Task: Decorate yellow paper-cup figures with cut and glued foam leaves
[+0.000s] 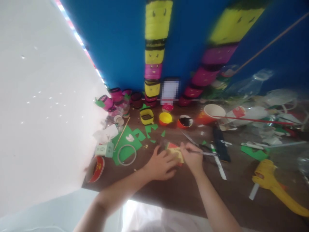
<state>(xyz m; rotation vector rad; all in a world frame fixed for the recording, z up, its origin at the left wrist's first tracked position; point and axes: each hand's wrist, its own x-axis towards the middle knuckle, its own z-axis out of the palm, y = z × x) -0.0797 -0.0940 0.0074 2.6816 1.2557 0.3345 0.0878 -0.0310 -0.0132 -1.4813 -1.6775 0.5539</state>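
On the brown table, my left hand [162, 163] rests with bent fingers over a small yellow-and-red piece [178, 154], holding it in place. A clear part shows at the piece's far end, but its full shape is hidden under my fingers. My right hand [193, 158] pinches a thin, dark-handled paintbrush [204, 152], its handle pointing right and its tip by the piece. Beyond my hands stand a cup of yellow paint [165, 118] and a cup of black paint [185, 121].
Green paper [127, 141] with a tape roll [126, 155] lies left, near a red paper bowl [96, 169]. A yellow hot glue gun [267, 175] lies right. Plastic bottles [248, 114] and a paper cup [212, 112] crowd the back right. Painted bottle stacks [154, 58] stand against the blue wall.
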